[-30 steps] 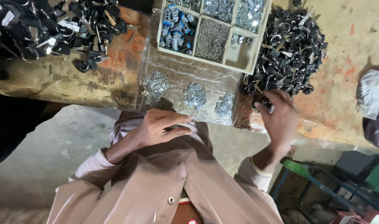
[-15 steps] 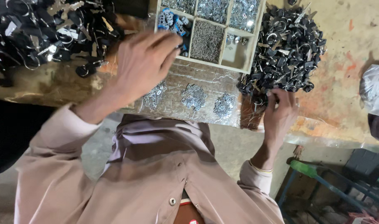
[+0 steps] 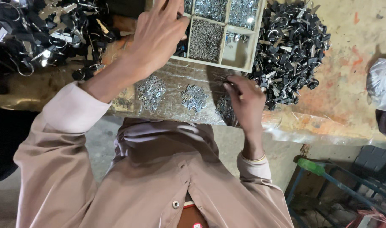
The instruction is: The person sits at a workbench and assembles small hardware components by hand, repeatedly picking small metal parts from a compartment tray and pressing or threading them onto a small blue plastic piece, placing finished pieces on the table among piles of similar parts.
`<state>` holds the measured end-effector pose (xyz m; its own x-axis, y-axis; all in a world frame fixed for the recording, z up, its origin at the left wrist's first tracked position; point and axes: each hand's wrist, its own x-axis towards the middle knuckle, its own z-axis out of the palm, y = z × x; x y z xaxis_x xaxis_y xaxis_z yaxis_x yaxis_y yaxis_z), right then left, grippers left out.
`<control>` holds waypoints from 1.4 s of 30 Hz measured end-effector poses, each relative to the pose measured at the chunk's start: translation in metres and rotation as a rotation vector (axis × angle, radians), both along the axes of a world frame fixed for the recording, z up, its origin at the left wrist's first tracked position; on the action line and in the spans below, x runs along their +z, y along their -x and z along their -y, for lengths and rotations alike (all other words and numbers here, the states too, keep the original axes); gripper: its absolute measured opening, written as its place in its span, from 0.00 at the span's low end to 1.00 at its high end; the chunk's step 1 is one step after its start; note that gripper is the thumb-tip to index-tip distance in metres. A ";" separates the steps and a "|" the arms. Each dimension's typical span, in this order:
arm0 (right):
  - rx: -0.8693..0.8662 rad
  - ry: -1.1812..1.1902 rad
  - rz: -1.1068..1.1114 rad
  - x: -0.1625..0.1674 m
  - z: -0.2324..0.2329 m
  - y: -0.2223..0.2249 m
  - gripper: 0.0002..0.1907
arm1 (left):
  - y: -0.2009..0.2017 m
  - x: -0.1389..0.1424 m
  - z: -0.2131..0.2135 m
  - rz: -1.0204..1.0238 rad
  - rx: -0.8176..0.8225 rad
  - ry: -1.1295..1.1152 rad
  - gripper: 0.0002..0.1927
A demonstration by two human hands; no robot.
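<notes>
Pinched fingertips on your right hand (image 3: pixel 247 99): thumb and forefinger are pressed together over something small at the edge of the clear plastic sheet (image 3: pixel 176 76), too small to tell what. That hand sits just beside the rightmost small pile of silvery metal clips (image 3: pixel 225 107), between it and the big heap of black parts with metal rings (image 3: pixel 292 44) on its right. A thin bangle shows at that wrist, above the sleeve cuff.

Your left hand (image 3: pixel 157 36) reaches far forward, fingers curled down into the near-left compartment of the cream divided tray (image 3: pixel 239 65). Whether those fingers hold anything, you cannot tell; the back of the hand hides the tips. A bit of blue shows in that compartment (image 3: pixel 181 48) under the palm.

Tray layout: a middle compartment full of thin dark pins (image 3: pixel 205 38), a near-right one almost bare with a few shiny bits, back compartments with silvery hardware (image 3: pixel 210 7).

On the plastic sheet, near the bench edge, lie two more clip piles: left (image 3: pixel 152 90) and middle (image 3: pixel 194 98), well apart from each other.

Second heap of black parts and key rings (image 3: pixel 40 33) sits at far left, beside your left forearm. Worn orange-brown bench top (image 3: pixel 353 84); a white plastic bag (image 3: pixel 382 82) at the right edge. Blue and green metal frame (image 3: pixel 328 177) on the floor below.
</notes>
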<state>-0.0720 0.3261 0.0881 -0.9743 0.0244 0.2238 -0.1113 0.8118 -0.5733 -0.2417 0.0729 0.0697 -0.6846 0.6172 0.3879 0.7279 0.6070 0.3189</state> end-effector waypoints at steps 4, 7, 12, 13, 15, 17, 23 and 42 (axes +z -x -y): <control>-0.016 -0.247 -0.013 0.013 0.015 0.009 0.11 | -0.007 0.008 0.004 0.021 -0.019 -0.167 0.11; -0.009 -0.194 0.014 0.022 0.016 0.021 0.09 | -0.010 0.011 0.002 0.256 -0.063 -0.299 0.12; 0.115 -0.181 0.002 0.022 0.015 0.066 0.09 | -0.012 -0.001 -0.009 0.517 -0.122 -0.636 0.14; 0.146 -0.203 -0.014 0.019 0.017 0.077 0.09 | -0.013 -0.004 -0.010 0.564 -0.138 -0.696 0.13; 0.195 -0.261 -0.033 0.014 0.021 0.092 0.09 | -0.014 -0.012 -0.010 0.641 -0.145 -0.775 0.12; 0.235 -0.332 -0.046 0.009 0.026 0.104 0.07 | -0.015 -0.017 -0.009 0.693 -0.122 -0.810 0.12; 0.234 -0.051 0.028 0.003 0.021 0.120 0.05 | -0.012 -0.023 -0.009 0.733 -0.105 -0.844 0.12; 0.311 0.773 0.228 -0.017 0.019 0.129 0.07 | -0.005 -0.030 -0.017 0.746 -0.088 -0.864 0.09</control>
